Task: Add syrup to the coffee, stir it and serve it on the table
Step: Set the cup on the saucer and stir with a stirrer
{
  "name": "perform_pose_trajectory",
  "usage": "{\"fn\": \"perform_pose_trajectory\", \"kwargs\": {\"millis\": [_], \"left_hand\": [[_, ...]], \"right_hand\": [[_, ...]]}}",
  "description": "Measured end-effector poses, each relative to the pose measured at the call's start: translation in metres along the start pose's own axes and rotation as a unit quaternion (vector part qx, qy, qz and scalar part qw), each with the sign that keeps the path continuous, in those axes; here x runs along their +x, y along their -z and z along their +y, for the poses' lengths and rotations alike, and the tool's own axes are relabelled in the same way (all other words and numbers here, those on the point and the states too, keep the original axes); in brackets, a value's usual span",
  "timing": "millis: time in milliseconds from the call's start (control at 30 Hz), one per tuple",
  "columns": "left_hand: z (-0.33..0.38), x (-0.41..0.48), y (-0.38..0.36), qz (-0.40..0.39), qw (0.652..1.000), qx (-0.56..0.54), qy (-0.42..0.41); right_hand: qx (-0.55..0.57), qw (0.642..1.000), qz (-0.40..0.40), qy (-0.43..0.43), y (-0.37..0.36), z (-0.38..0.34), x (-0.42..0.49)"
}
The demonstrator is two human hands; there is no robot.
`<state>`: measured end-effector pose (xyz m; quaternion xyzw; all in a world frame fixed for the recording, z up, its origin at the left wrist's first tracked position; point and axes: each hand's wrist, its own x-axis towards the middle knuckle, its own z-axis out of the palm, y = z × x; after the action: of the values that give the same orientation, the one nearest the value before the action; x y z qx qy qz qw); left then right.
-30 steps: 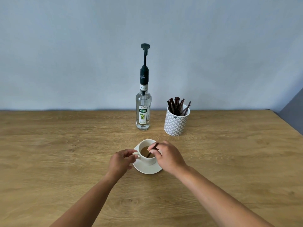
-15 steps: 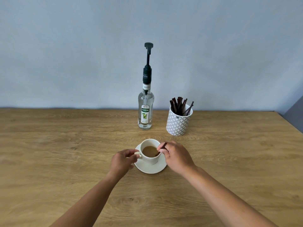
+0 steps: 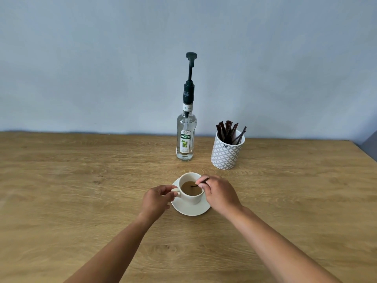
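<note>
A white coffee cup [image 3: 192, 199] with light brown coffee [image 3: 191, 188] stands on a white saucer [image 3: 191, 210] in the middle of the wooden table [image 3: 81, 190]. My left hand [image 3: 156, 199] pinches the cup's handle on its left side. My right hand [image 3: 219, 194] holds a thin dark stirrer [image 3: 201, 182] slanted into the coffee from the right. A clear syrup bottle [image 3: 186, 139] with a tall dark pump stands upright behind the cup.
A white patterned holder [image 3: 226, 154] with several dark stirrers stands right of the bottle. A plain pale wall rises behind the table's far edge. The table's right edge runs off at the far right.
My right hand has moved the stirrer around inside the cup, from the left part of the coffee to the right rim and back toward the middle. My left hand stays on the handle.
</note>
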<state>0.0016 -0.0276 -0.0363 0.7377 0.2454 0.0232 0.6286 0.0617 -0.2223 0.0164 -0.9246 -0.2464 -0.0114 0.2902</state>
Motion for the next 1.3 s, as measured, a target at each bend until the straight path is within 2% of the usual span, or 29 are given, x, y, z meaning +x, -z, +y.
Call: {"fn": "perform_pose_trajectory", "kwargs": {"millis": [133, 433, 767, 1100, 1300], "left_hand": [[-0.001, -0.001, 0.000, -0.003, 1.000, -0.002, -0.005], [-0.001, 0.000, -0.001, 0.004, 1.000, -0.004, 0.002], [-0.002, -0.001, -0.001, 0.003, 1.000, -0.009, 0.003], [0.001, -0.002, -0.001, -0.004, 1.000, -0.004, -0.002], [0.000, -0.001, -0.001, -0.005, 1.000, -0.004, -0.004]], "right_hand": [[-0.032, 0.999, 0.009, 0.019, 0.006, 0.000, -0.004], [0.022, 1.000, -0.003, 0.011, -0.010, -0.005, -0.003], [-0.053, 0.997, 0.015, 0.049, 0.003, 0.003, -0.001], [0.010, 0.999, 0.000, 0.046, -0.001, -0.006, -0.001], [-0.048, 0.998, -0.004, 0.045, 0.002, 0.001, 0.001]]}}
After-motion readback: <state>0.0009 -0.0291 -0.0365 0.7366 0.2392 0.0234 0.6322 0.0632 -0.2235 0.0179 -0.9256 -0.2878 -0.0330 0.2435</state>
